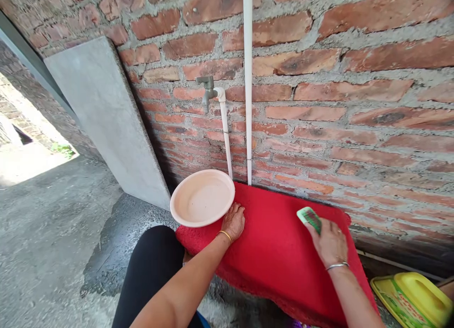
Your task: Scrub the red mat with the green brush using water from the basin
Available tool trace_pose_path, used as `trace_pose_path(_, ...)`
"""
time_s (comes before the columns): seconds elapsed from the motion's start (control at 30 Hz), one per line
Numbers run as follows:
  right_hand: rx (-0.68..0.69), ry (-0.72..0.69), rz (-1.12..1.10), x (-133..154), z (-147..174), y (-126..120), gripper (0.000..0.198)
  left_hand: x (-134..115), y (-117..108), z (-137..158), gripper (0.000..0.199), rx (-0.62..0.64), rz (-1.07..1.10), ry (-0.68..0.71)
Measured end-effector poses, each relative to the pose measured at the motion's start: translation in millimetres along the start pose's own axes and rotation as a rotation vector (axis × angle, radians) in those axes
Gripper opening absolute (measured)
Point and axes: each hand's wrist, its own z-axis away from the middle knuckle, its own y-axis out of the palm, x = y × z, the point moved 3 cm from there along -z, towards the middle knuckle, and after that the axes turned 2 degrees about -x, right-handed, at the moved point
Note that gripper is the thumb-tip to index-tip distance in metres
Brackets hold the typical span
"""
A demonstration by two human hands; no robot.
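A red cloth (269, 243) covers a low bench or table in front of me. My left hand (234, 220) lies on it, fingers stretched out and pressed down, right beside a pale pink plastic basin (202, 200). Whether the fingers touch the basin's rim I cannot tell. The basin sits tilted on the cloth's left end, with only small specks visible inside. Over the cloth's right part, my right hand (331, 243) is closed around a green scrubbing brush (309, 218) with a light green edge. Its underside is partly hidden by the fingers and slightly blurred.
Behind the cloth rises a brick wall (319, 120) with a tap (207, 92) and a tall white pipe (247, 82). A grey slab (106, 115) leans at left above wet concrete floor (113, 243). A yellow plastic container (414, 297) lies at lower right.
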Motion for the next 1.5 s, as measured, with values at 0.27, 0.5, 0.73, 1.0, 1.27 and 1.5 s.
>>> trace_pose_path(0.27, 0.149, -0.134, 0.082, 42.9, 14.9, 5.6, 0.043, 0.4, -1.3, 0.7, 0.038, -0.013, -0.028, 0.001)
trace_pose_path(0.5, 0.079, 0.269, 0.219, -68.4, 21.4, -5.3, 0.057, 1.3, -0.8, 0.4, 0.038, -0.022, -0.014, -0.002)
trace_pose_path(0.73, 0.15, 0.112, 0.043, -17.3, 40.0, -6.7, 0.051, 2.9, 0.0, 1.0, 0.037, -0.034, -0.029, -0.006)
trace_pose_path(1.0, 0.176, -0.083, 0.079, 19.3, 48.4, -18.1, 0.044, 4.7, 0.0, 0.5, 0.037, -0.037, -0.065, -0.003)
trace_pose_path(1.27, 0.09, 0.358, 0.139, -106.2, 52.9, -26.4, 0.055, 5.9, 3.1, -1.4, 0.036, -0.054, -0.046, 0.015)
trace_pose_path(1.5, 0.086, 0.031, -0.112, -15.6, 68.9, -22.2, 0.049, 7.9, 4.8, -2.2, 0.036, -0.067, -0.05, 0.027)
